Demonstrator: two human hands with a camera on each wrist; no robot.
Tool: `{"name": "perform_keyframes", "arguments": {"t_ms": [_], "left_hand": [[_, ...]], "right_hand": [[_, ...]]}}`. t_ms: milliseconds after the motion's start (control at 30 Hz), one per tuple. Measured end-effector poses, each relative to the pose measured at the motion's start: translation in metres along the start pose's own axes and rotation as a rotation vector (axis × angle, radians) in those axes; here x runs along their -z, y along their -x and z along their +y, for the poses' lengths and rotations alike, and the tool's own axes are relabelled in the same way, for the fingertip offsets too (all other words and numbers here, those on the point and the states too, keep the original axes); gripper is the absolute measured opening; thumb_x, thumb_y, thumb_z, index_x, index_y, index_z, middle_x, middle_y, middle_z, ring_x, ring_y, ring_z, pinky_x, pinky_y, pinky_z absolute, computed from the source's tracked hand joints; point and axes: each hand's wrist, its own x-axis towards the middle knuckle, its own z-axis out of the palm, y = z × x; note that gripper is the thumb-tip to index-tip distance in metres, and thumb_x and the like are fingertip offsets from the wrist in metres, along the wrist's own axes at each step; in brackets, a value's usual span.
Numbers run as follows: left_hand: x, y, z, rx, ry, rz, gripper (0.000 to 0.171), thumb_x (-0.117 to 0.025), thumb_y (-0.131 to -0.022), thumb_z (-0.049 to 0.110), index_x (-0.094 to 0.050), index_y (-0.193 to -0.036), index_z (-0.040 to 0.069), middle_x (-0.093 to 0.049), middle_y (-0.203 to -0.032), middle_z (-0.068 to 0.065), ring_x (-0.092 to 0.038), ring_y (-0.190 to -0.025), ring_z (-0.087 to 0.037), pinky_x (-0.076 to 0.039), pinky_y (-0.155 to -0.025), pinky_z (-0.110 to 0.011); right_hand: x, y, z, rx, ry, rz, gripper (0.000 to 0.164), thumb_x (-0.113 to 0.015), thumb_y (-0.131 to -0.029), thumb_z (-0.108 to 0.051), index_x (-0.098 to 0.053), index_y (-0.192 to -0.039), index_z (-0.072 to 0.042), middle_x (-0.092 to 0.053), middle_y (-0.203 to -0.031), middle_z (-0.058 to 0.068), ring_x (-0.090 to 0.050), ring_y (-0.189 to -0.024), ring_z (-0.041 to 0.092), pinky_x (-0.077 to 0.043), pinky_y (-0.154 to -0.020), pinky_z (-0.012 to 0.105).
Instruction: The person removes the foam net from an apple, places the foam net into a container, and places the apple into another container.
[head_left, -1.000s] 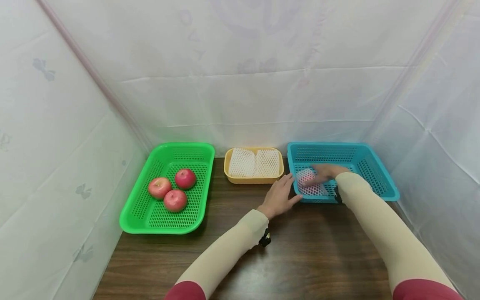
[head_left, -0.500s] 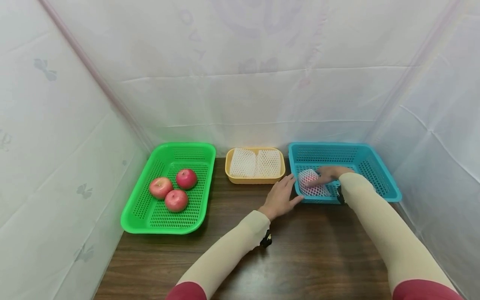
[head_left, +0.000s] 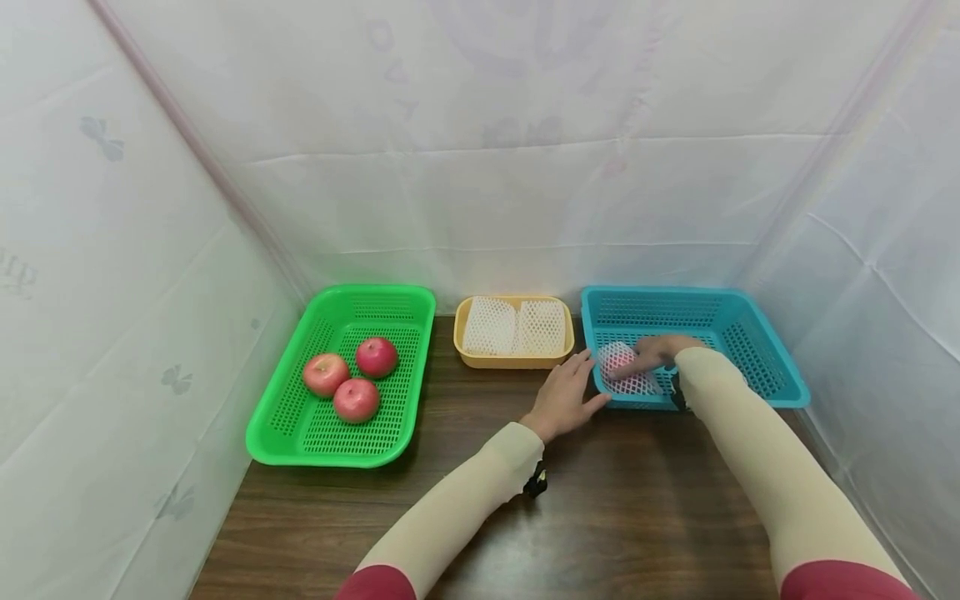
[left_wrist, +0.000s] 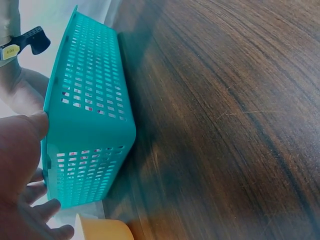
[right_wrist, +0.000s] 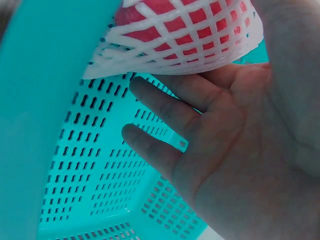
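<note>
In the head view, an apple in a white foam net [head_left: 630, 382] sits in the near left corner of the blue basket [head_left: 772, 367]. My right hand [head_left: 663, 350] reaches into that basket and holds the netted apple, its thumb lying across the net. The right wrist view shows the foam net [right_wrist: 185, 42] close up, with some fingers passing behind it and the outer ones stretched out. My left hand [head_left: 561, 398] rests against the basket's left side, fingers extended; in the left wrist view its thumb [left_wrist: 37, 122] touches the rim.
A green basket [head_left: 408, 400] on the left holds red apples [head_left: 357, 401]. Between the baskets, a yellow tray [head_left: 517, 362] contains white foam nets [head_left: 542, 327]. The dark wooden table [head_left: 585, 533] is bounded by white cloth walls [head_left: 465, 200].
My right hand has settled from a blurred motion over the netted apple into a nearly still hold. The left hand stays at the basket's side, and the view has shifted slightly.
</note>
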Motion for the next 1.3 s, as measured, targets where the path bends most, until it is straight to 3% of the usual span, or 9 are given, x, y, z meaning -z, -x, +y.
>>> {"name": "perform_keyframes", "arguments": {"t_ms": [733,1033,1300], "left_hand": [[-0.0025,-0.0001,-0.0003,0.008,-0.001,0.005,0.069,-0.061,-0.102,0.048,-0.044,-0.154,0.006,-0.033,-0.166,-0.007,-0.032,-0.151,-0.019,-0.03,-0.121,-0.043],[-0.0007,0.0001,0.0,0.004,0.014,0.0,0.069,-0.061,-0.102,0.047,-0.044,-0.155,0.006,-0.032,-0.166,-0.007,-0.032,-0.151,-0.019,-0.029,-0.122,-0.044],[-0.0012,-0.0002,-0.0002,0.003,0.0,-0.004,0.069,-0.06,-0.102,0.047,-0.043,-0.155,0.007,-0.032,-0.166,-0.007,-0.032,-0.151,-0.019,-0.029,-0.122,-0.043]], "right_hand": [[-0.0004,-0.0008,0.0013,0.018,0.015,0.002,0.134,-0.06,-0.068,-0.093,-0.036,-0.154,0.007,-0.031,-0.157,0.037,-0.029,-0.142,0.058,-0.034,-0.107,0.073],[-0.0001,0.0009,-0.0011,0.015,0.015,0.019,0.131,-0.063,-0.068,-0.091,-0.039,-0.152,0.006,-0.039,-0.152,0.035,-0.039,-0.136,0.056,-0.039,-0.103,0.072],[0.0012,0.0027,-0.0023,0.073,0.018,0.043,0.12,-0.069,-0.074,-0.082,-0.042,-0.15,0.007,-0.047,-0.145,0.033,-0.047,-0.129,0.052,-0.043,-0.1,0.07]]}}
